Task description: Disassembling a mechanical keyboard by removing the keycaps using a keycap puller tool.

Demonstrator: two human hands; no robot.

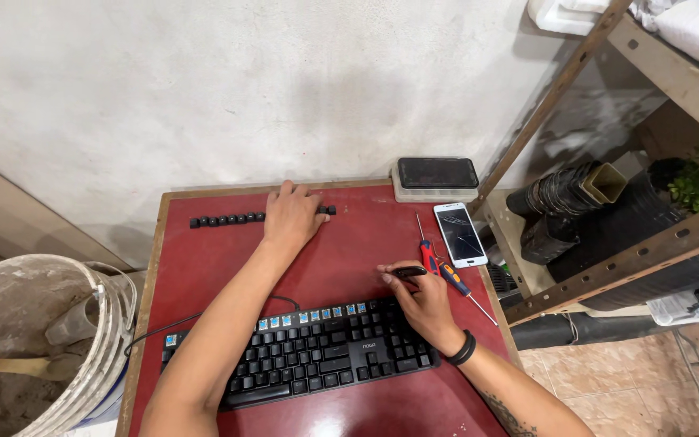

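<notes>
Under the left hand [291, 215], resting flat with fingers loosely spread, a row of removed black keycaps [226, 219] runs left-right along the table's far edge. Nearer, the right hand [422, 301] pinches a small black keycap puller [408, 272], pointing left, just above the keyboard [301, 350], whose top row is bare.

keyboard [317, 356]: 1 | phones right of keyboard: 2 [438, 172] [460, 235] | screwdrivers [446, 271]: 2 | bucket [82, 340] left of keyboard: 1 | hands: 2 [291, 214] [422, 299]

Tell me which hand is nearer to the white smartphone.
Right. The right hand is just left of the white smartphone, beside the screwdrivers. The left hand rests far left, on the keycap row.
</notes>
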